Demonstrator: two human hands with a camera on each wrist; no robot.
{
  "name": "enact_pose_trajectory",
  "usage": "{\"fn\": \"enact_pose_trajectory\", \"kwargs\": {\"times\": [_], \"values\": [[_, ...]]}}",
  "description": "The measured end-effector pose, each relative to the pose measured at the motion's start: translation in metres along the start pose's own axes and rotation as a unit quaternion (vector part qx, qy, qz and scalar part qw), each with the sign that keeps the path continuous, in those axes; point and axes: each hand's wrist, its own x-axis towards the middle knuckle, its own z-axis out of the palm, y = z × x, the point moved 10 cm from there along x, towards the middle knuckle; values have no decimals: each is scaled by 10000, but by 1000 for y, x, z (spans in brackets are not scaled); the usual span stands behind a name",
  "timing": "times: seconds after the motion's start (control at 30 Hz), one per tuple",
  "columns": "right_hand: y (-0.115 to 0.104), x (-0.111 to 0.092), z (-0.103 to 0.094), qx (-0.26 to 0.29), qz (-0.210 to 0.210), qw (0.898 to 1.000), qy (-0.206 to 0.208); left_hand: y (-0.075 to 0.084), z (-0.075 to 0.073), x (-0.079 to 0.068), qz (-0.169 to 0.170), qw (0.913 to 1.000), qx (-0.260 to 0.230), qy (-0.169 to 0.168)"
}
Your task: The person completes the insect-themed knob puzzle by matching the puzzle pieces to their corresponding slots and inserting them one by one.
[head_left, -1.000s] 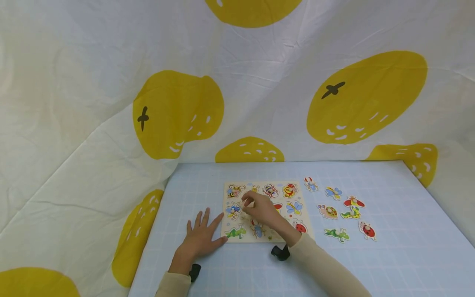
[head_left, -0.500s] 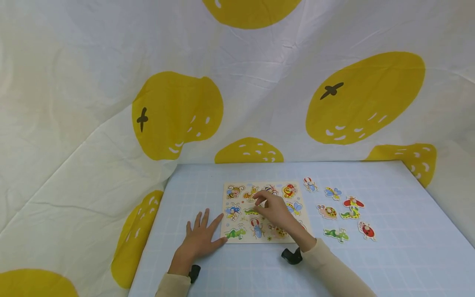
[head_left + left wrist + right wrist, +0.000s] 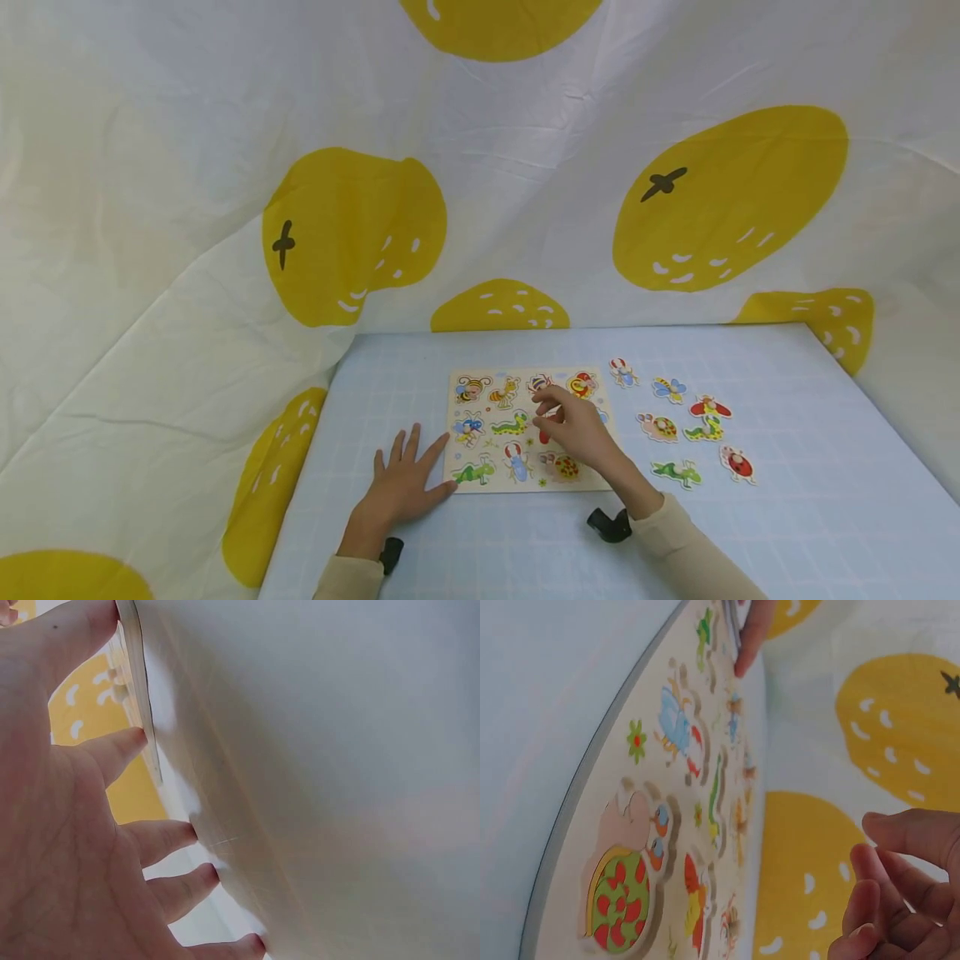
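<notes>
A cream puzzle board (image 3: 498,485) printed with insects lies on the table. My left hand (image 3: 401,487) is spread flat by its left edge; in the left wrist view the thumb and a finger touch the board's side. Over the board's right half hovers my right hand (image 3: 581,429), fingers loosely bent and nothing visible between them. The right wrist view shows thumb and fingertips apart, above the board. A snail-shaped recess (image 3: 619,900) and a stag beetle recess (image 3: 676,727) show there. A blue fly (image 3: 469,427) and a bee (image 3: 472,388) sit at the board's left.
Loose pieces lie right of the board: stag beetle (image 3: 623,372), blue-winged insect (image 3: 669,389), red-winged beetle (image 3: 710,407), snail (image 3: 657,427), caterpillar (image 3: 703,429), grasshopper (image 3: 677,473) and ladybug (image 3: 738,463). A white curtain (image 3: 525,208) with yellow fruit hangs behind the table.
My right hand has moved right across the board, away from the blue fly, uncovering the caterpillar and snail spots. The left hand has stayed in place.
</notes>
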Motion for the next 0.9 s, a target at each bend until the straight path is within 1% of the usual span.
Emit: {"fn": "enact_pose_trajectory", "kwargs": {"times": [0.07, 0.27, 0.4, 0.57, 0.77, 0.9], "values": [[5, -1, -4, -3, 23, 10000, 62, 1, -1, -1, 16, 10000, -35, 32], [27, -4, -15, -235, 122, 9993, 251, 1, -2, -1, 15, 9999, -94, 53], [42, -8, -27, -312, 149, 9986, 394, 2, -2, -2, 31, 9999, -133, 51], [63, -16, -51, -489, 192, 9966, 631, 3, -2, -2, 46, 9999, -93, 46], [90, -29, -82, -789, 566, 9909, 936, 2, -4, -2, 48, 9999, -88, 67], [103, -40, -100, -893, 654, 9877, 1109, 2, -3, -1, 34, 10000, -49, 77]]}}
